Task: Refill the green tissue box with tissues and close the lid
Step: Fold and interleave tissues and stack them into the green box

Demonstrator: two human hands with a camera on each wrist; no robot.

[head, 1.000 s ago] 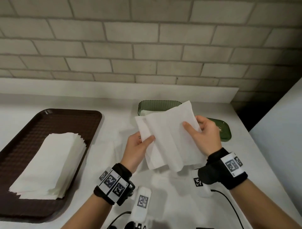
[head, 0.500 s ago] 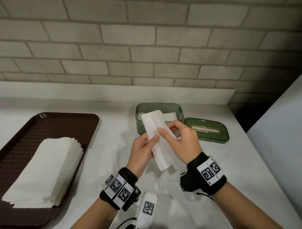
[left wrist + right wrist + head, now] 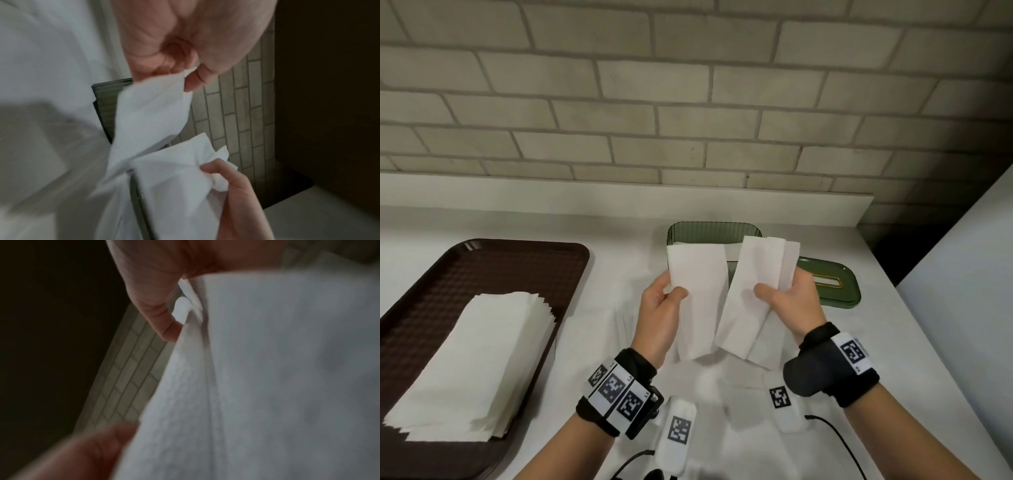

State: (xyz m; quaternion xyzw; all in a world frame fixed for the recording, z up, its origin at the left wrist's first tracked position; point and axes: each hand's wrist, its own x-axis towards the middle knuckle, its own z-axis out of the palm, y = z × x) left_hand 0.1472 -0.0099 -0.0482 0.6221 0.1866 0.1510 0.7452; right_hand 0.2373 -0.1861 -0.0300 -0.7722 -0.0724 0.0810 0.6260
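The left hand (image 3: 659, 317) pinches one folded tissue (image 3: 698, 298) between thumb and fingers (image 3: 192, 81), and the right hand (image 3: 792, 305) grips another tissue (image 3: 753, 291), both held just in front of the open green box (image 3: 709, 230) on the worktop (image 3: 928, 342). The lid (image 3: 835, 279) lies just right of the box, and a tray (image 3: 482, 270) with a tissue stack (image 3: 479, 363) lies well left of it. The black-and-white marker tags on the wrist bands (image 3: 616, 392) carry small writing that I cannot read.

Held tissues (image 3: 700, 294) hide most of the green tissue box (image 3: 709, 230).
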